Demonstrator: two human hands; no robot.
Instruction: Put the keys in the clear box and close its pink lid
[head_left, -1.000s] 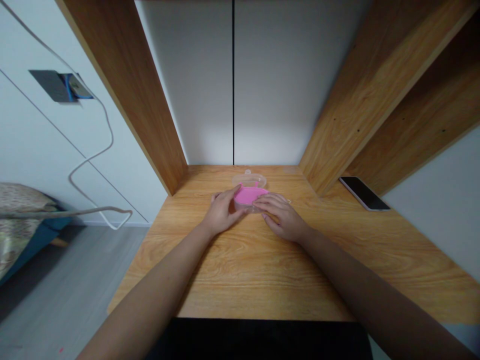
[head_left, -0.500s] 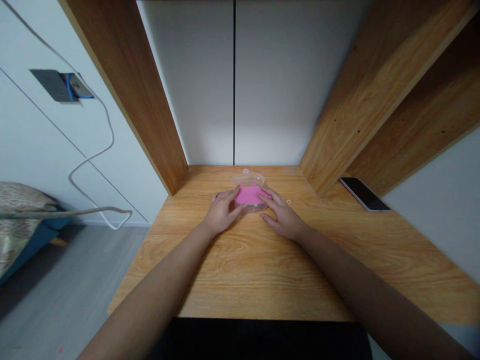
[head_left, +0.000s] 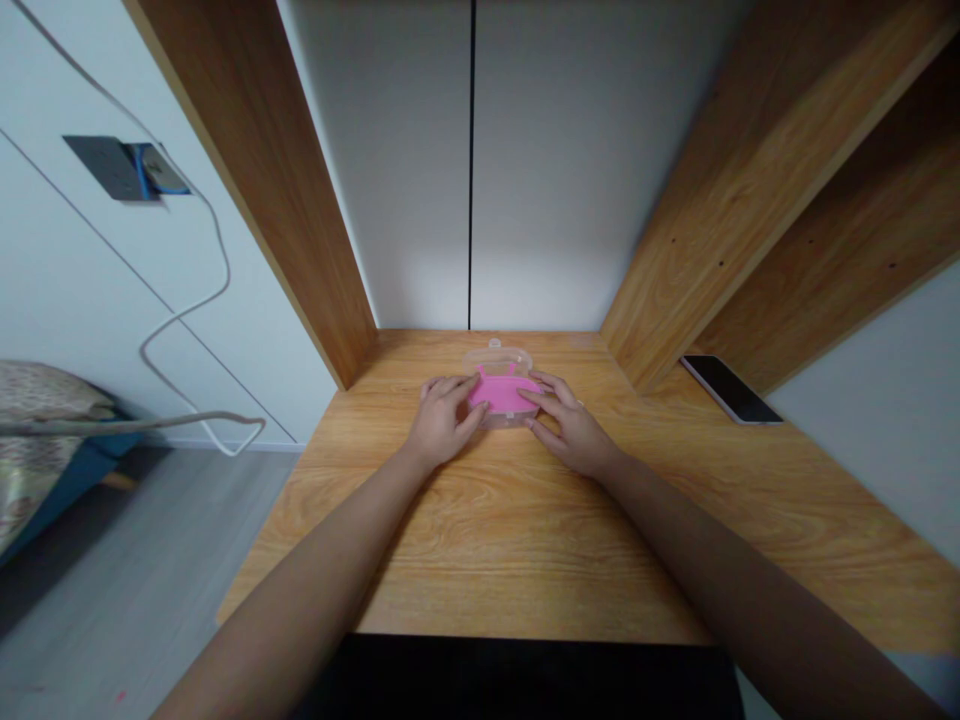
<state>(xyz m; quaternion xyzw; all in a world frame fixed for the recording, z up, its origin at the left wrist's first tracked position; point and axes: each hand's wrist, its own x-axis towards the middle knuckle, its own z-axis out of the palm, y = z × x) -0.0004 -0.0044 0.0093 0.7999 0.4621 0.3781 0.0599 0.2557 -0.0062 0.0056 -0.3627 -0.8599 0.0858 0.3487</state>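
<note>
A clear plastic case (head_left: 495, 420) lies on the wooden desk (head_left: 480, 540), its transparent lid (head_left: 487, 357) tipped back toward the wall. A bright pink piece (head_left: 501, 394) with two thin upright strips fills the case. At its left edge is my left hand (head_left: 442, 418), thumb and fingertips touching the pink piece and the case. From the right, my right hand (head_left: 574, 425) rests its spread fingers on the pink piece's right end and the case's side. What lies under the pink piece is hidden.
A dark-screened phone (head_left: 731, 388) lies at the right beside a wooden upright (head_left: 675, 270). Another wooden panel (head_left: 300, 220) stands at the left. A white cable (head_left: 225, 260) hangs from a wall socket (head_left: 112, 168), left of the desk.
My right hand has shifted slightly right and down, partly covering the small ring on the desk. The pink piece's right end sits less under my fingers. My left thumb has moved slightly up onto its edge.
</note>
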